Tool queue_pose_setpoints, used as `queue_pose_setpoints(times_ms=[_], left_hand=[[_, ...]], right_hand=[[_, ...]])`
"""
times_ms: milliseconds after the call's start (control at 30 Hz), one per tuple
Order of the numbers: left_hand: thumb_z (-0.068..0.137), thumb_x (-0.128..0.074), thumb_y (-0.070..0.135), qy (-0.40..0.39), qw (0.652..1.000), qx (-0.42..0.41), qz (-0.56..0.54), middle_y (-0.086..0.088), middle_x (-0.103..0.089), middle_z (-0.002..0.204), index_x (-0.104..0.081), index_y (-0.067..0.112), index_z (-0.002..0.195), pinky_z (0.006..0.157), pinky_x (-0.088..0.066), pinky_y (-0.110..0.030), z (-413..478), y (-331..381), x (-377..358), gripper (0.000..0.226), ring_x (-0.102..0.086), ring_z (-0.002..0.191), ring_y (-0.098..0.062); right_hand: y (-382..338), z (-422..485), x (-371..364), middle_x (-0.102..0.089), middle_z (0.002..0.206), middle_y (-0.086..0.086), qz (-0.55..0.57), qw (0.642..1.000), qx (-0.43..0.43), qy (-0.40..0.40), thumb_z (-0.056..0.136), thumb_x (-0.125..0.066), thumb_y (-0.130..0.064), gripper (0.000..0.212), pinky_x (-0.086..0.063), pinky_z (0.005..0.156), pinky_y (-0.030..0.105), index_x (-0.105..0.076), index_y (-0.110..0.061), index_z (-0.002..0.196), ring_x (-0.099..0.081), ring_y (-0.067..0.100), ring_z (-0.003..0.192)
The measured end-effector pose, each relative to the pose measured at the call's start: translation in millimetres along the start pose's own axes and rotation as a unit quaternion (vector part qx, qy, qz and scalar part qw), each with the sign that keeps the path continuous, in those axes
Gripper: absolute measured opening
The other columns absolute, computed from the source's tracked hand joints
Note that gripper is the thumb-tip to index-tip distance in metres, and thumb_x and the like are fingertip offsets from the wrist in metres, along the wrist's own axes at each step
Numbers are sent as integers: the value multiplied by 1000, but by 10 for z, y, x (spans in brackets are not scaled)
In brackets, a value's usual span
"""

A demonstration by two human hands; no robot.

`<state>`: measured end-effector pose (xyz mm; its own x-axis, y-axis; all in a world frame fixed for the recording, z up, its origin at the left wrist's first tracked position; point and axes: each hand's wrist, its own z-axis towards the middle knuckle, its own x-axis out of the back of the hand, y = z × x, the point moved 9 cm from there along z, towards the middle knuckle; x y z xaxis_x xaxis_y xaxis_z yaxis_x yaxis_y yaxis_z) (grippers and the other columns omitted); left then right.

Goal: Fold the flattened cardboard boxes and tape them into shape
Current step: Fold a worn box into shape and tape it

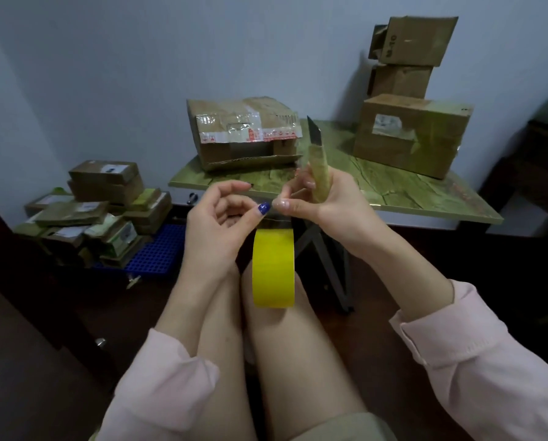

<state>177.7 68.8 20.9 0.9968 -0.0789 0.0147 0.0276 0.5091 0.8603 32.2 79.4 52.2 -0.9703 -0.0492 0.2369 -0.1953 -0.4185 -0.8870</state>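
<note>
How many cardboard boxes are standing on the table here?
4. A taped box at the left end of the table, a big box at its right end, a smaller box stacked on that, and a top box above. More could be hidden behind them.

Knife (318,157) handle btm hidden in right hand (333,202); box (244,132) label print too blurry to read.

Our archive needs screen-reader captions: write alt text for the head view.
The left hand and right hand pinch the strip of a hanging yellow tape roll; the right also grips a utility knife, blade up. Behind, cardboard boxes sit on a table.
</note>
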Motion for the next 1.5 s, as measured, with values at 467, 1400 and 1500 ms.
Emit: queue_pose_setpoints(times_ms=[467,1400,1500], left_hand=[[74,-73,15,-19,997,-30,66,8,-70,76,-52,31,100,81,-52,-34,16,-20,133,37,-66,79,-10],[80,-67,29,-74,955,-97,270,21,-66,83,-69,35,90,74,-47,-23,100,152,3,12,-58,82,-9],[79,-62,34,-57,939,-125,317,23,-63,82,-72,30,87,68,-37,-13,79,215,-23,14,-50,77,-5]], right_hand=[[164,60,-45,-67,67,-2,37,998,-49,-12,81,-69,0,40,-50,72,17,-35,-15,67,-64,9,66],[286,-13,137,-69,66,3,16,992,-90,81,70,-77,3,37,-55,83,27,-44,-9,81,-68,13,67],[286,-4,156,-69,64,2,7,992,-92,82,70,-76,3,41,-54,80,20,-39,-13,74,-67,11,68]])
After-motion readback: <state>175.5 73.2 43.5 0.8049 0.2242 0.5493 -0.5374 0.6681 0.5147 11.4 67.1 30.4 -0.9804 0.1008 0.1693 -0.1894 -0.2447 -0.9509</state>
